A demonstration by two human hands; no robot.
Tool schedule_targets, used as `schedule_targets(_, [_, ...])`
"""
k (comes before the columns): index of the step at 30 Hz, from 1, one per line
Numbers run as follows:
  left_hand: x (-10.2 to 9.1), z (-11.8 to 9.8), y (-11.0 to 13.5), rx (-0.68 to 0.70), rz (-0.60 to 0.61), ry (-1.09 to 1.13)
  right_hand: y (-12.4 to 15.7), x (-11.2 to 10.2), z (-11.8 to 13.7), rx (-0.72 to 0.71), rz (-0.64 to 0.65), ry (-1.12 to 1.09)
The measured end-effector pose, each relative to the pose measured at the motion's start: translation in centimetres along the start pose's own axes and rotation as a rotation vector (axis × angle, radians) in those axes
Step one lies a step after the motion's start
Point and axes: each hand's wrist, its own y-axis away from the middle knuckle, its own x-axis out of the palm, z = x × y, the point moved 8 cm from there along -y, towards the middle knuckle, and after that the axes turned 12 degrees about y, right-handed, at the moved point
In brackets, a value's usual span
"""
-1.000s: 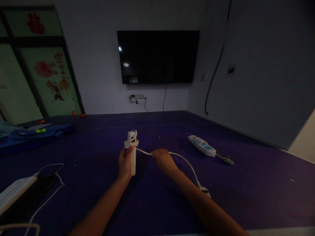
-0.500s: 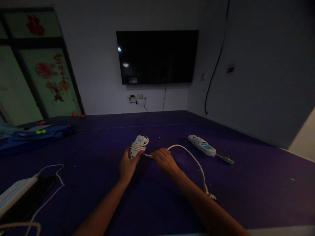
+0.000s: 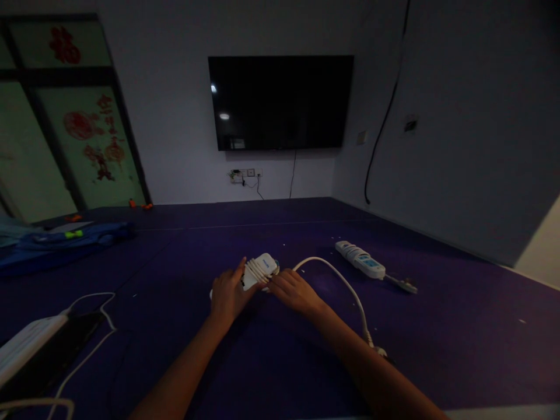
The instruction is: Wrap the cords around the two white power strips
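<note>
A white power strip [image 3: 265,263] with several turns of its own white cord around it is gripped in my left hand [image 3: 228,296], thumb on the near side. Close against its right end, my right hand [image 3: 294,289] is closed on the cord, its fingertips by the wraps. From there the loose cord [image 3: 345,281] arcs to the right and down to a plug [image 3: 380,351], partly behind my right forearm. Farther right, a second power strip [image 3: 361,260] lies with its cord wound round it and its plug [image 3: 406,286] trailing.
The purple floor covering [image 3: 280,373] carries small white scraps. At lower left are a white strip-shaped object [image 3: 31,344], a dark flat item [image 3: 65,341] and a thin white cable [image 3: 94,344]. Blue fabric [image 3: 79,242] lies at far left. A television [image 3: 280,102] hangs on the wall.
My left hand has turned the power strip from nearly upright to a flatter slant, its far end now rightward. The right hand stays on the cord, now right beside the strip.
</note>
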Motion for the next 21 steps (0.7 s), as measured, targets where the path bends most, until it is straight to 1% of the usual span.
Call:
schedule_targets(3, [0.5, -0.1, 0.0, 0.03, 0.053, -0.065, 0.2, 0.1, -0.1, -0.016, 0.019, 0.018])
schedule_targets(7, [0.9, -0.4, 0.1, 0.053, 0.121, -0.143, 0.4, -0.2, -0.2, -0.023, -0.013, 0.023])
schedule_targets(11, [1.2, -1.1, 0.4, 0.111, 0.172, -0.166, 0.4, 0.3, 0.3, -0.062, 0.054, 0.005])
schedule_targets(13, [1.5, -1.4, 0.6, 0.143, 0.196, -0.147, 0.4, 0.3, 0.4, -0.067, 0.06, -0.004])
schedule_targets(17, [2.0, -1.8, 0.9, 0.182, 0.229, -0.123, 0.3, -0.1, 0.0, -0.035, 0.044, -0.037])
schedule_targets(21, [2.0, -2.1, 1.1, 0.218, 0.212, -0.099, 0.2, -0.5, -1.1, 0.062, 0.065, -0.069])
